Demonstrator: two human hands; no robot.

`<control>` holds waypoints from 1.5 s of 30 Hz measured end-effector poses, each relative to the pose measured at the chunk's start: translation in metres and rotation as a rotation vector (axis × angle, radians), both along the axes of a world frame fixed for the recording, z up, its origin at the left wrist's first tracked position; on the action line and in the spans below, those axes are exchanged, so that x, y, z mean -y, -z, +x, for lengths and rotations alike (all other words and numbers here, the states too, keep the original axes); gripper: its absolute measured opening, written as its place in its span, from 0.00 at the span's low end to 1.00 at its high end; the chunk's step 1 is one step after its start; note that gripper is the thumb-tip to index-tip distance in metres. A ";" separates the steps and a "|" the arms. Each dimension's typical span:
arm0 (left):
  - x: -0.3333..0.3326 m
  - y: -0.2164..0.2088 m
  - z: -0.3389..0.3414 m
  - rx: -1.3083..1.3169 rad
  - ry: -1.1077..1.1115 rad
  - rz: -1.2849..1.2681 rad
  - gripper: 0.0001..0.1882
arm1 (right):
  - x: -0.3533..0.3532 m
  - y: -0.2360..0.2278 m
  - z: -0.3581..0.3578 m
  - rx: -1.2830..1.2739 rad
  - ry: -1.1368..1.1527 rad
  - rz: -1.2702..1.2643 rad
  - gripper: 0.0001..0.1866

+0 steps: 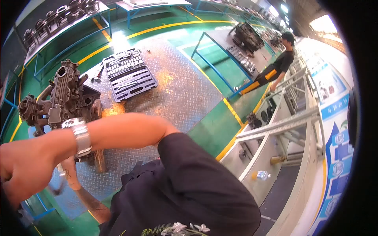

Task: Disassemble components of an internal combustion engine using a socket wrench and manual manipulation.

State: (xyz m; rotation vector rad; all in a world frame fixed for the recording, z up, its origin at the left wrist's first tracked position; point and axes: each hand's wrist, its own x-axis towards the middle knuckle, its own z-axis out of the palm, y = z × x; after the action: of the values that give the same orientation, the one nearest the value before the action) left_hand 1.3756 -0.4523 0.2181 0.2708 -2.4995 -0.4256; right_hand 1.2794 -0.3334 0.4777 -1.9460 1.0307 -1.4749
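Head view: around us spreads a green floor (212, 130) with yellow lines (233, 111), bearing a patterned metal plate (187, 84). Over it stands the engine (65, 88), left of an open case (136, 93): one half holds sockets (126, 65), the other long tools (129, 81). Our right hand (29, 167), curled and blurred, extends left near the engine; our left hand (71, 174) is below its wrist. We cannot tell what either grips.

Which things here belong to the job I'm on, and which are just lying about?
Likely part of the job:
engine, near the left hand
open tool case, beside the engine

Seemingly just lying about:
bottle, lower right
metal parts, upper left
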 end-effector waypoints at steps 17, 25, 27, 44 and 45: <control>-0.027 -0.043 -0.019 -0.030 -0.072 -0.063 0.21 | -0.057 -0.041 -0.028 -0.073 1.188 -0.249 0.13; -0.027 -0.049 -0.011 0.033 -0.077 -0.127 0.23 | 0.040 0.001 -0.019 -0.903 1.795 -0.491 0.13; -0.021 -0.021 -0.019 -0.133 -0.123 -0.027 0.22 | -0.025 -0.022 -0.016 -0.809 1.830 -0.580 0.11; -0.035 -0.045 -0.025 -0.003 -0.107 0.060 0.20 | 0.003 -0.004 -0.041 -1.010 1.585 -0.009 0.17; -0.036 -0.038 -0.024 -0.100 -0.213 0.002 0.19 | 0.013 -0.007 -0.044 -0.978 1.584 0.074 0.16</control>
State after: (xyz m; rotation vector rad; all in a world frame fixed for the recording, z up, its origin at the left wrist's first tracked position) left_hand 1.3520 -0.4166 0.2563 0.4991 -2.3424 -0.3460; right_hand 1.2357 -0.3461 0.4847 -1.6082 3.4515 -0.7314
